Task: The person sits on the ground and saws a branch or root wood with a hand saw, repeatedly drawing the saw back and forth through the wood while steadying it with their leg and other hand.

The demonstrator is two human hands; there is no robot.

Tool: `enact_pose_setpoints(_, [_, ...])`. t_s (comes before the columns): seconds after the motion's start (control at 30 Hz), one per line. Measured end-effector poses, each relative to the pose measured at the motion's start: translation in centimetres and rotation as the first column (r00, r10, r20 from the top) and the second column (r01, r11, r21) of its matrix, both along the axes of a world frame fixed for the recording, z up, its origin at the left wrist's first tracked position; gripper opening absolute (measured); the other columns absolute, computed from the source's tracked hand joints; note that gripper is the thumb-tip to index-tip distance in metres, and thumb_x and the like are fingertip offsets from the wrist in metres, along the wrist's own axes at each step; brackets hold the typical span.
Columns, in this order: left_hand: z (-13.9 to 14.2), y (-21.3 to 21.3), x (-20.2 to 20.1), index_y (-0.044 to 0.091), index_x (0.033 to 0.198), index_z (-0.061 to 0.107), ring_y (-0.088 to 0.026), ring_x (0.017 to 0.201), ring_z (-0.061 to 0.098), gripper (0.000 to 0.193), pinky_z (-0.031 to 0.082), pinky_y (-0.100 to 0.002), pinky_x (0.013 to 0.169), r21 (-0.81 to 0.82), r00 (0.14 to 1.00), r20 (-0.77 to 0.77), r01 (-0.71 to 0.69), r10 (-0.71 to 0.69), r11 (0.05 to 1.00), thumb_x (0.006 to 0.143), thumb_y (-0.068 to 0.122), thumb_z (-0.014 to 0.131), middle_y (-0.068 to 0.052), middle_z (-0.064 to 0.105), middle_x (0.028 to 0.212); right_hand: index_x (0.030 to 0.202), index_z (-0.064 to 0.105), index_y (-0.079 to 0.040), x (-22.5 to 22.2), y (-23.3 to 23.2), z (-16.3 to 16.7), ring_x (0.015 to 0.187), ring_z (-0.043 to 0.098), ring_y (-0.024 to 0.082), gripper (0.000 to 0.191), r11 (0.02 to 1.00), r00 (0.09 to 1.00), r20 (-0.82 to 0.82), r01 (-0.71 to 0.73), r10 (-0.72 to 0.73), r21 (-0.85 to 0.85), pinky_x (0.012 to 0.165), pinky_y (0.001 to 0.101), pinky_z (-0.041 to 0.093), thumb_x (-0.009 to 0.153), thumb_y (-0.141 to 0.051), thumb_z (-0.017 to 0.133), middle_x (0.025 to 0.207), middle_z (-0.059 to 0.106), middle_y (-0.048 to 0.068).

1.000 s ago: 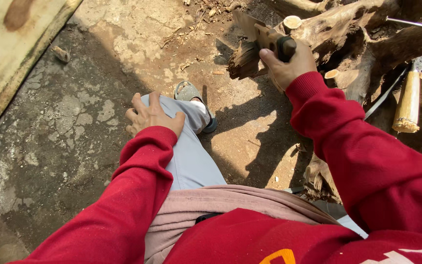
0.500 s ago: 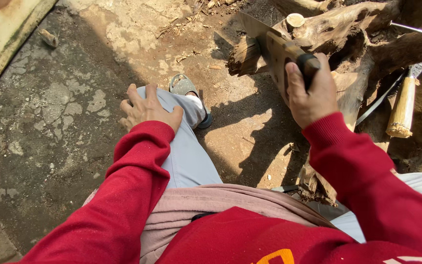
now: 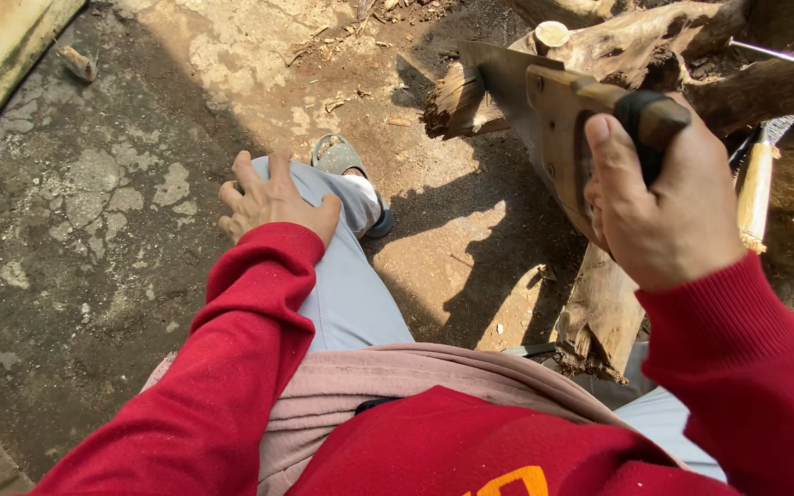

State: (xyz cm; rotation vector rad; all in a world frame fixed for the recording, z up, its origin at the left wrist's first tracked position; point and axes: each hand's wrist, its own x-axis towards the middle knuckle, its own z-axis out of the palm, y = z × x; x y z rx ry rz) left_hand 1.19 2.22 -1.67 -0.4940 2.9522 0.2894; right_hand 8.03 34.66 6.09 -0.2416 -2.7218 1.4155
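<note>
The right hand [image 3: 668, 207] is clenched around the dark-wrapped end of a wooden handle belonging to a broad-bladed chopper [image 3: 530, 101]. The grey blade points away from the person, raised above a gnarled tree stump [image 3: 654, 46], its tip near a pale cut branch end [image 3: 550, 35]. The right wrist is bent upward and the red sleeve [image 3: 737, 349] runs back toward the body.

The left hand [image 3: 268, 197] lies flat and relaxed on the left knee [image 3: 323, 230], fingers spread over light grey trouser cloth, holding nothing. Past the knee a grey slipper [image 3: 342, 161] rests on sunlit dirt (part of it is hidden by the leg).

A split piece of wood [image 3: 599, 312] stands by the right leg. At the right edge a pale wooden tool handle [image 3: 754, 193] leans among the roots. A mossy board [image 3: 2, 55] lies at the upper left, with a small wood chunk [image 3: 77, 62] near it on cracked concrete [image 3: 75, 239].
</note>
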Motion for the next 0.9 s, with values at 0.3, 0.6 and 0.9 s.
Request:
enact_pose_setpoints(0.3, [0.1,-0.1,-0.3,0.030,0.145,0.046,-0.041,0.140,0.032,0.078,0.038,-0.061,0.105,-0.001,1.000,0.002,-0.017,0.017,1.000,0.073,0.045,0.073,-0.012,0.024,0.159,0.125,0.056,0.000,-8.5,-2.6,-3.5,0.068,0.061,0.008,0.039,0.994,0.975,-0.195,-0.105,0.108,0.028,0.059,0.0260,0.056,0.108,-0.035,0.056,0.087,0.062,-0.001])
enact_pose_setpoints(0.6, [-0.1,0.0,0.0,0.028,0.144,0.047,-0.043,0.140,0.031,0.077,0.038,-0.062,0.104,-0.003,1.000,-0.001,-0.009,0.009,1.000,0.074,0.047,0.073,-0.012,0.025,0.159,0.130,0.059,-0.005,-1.6,0.1,0.3,0.053,0.056,0.012,0.035,1.000,1.000,0.018,0.010,-0.010,-0.016,0.045,0.0291,0.050,0.110,-0.033,0.054,0.072,0.058,0.004])
enact_pose_setpoints(0.9, [0.2,0.0,-0.2,0.027,0.142,0.047,-0.042,0.139,0.032,0.075,0.038,-0.061,0.105,0.006,1.000,-0.010,-0.006,0.006,1.000,0.074,0.047,0.073,-0.012,0.024,0.159,0.128,0.058,-0.004,-7.8,-2.6,-3.7,0.075,0.063,0.015,0.034,0.995,0.985,-0.156,-0.054,0.066,0.083,0.063,0.0301,0.056,0.110,-0.033,0.059,0.094,0.065,0.006])
